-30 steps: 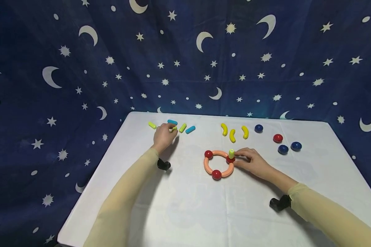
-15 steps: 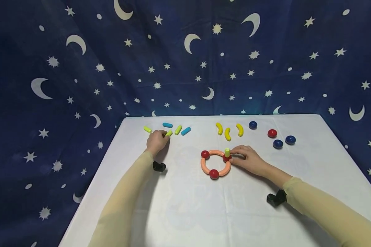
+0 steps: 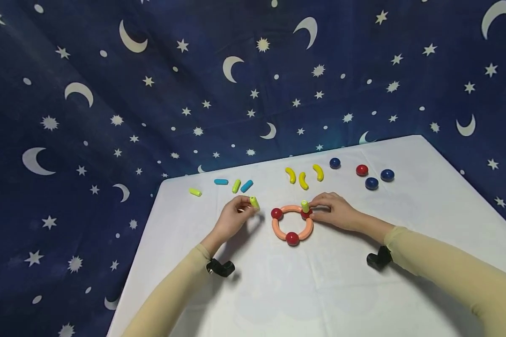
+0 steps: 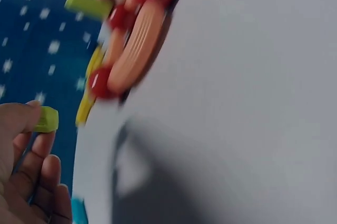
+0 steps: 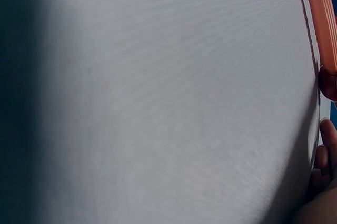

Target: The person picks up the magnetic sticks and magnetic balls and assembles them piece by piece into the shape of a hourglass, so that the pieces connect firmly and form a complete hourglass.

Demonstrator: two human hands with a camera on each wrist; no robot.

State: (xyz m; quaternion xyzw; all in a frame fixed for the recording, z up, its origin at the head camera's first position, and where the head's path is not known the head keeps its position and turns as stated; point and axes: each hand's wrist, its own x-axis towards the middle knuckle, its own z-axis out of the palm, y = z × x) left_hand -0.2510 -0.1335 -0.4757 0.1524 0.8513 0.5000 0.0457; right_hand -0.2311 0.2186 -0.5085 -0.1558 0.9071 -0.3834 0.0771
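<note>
In the head view, my left hand [image 3: 234,217] pinches a short green stick [image 3: 254,202] between thumb and fingers, raised above the table left of the ring. The left wrist view shows the end of that stick [image 4: 47,120] by the thumb. Curved orange pieces [image 3: 277,229] and three red balls [image 3: 292,238] form a ring on the table. A second green stick [image 3: 305,206] stands upright on the ring's far-right red ball [image 3: 306,215]. My right hand [image 3: 336,211] holds this ball from the right with thumb and fingers; its exact contact is partly hidden.
Two blue sticks [image 3: 221,181] and two green sticks [image 3: 195,192] lie at the back left. Three yellow curved pieces [image 3: 302,180] lie behind the ring. Blue balls [image 3: 371,183] and a red ball [image 3: 362,170] sit back right. A starry cloth [image 3: 236,112] hangs behind the white table [image 3: 261,290].
My left hand has picked up a green stick from the back-left group and brought it right and nearer, towards the ring. My right hand stays at the ring. The head view has shifted and tilted.
</note>
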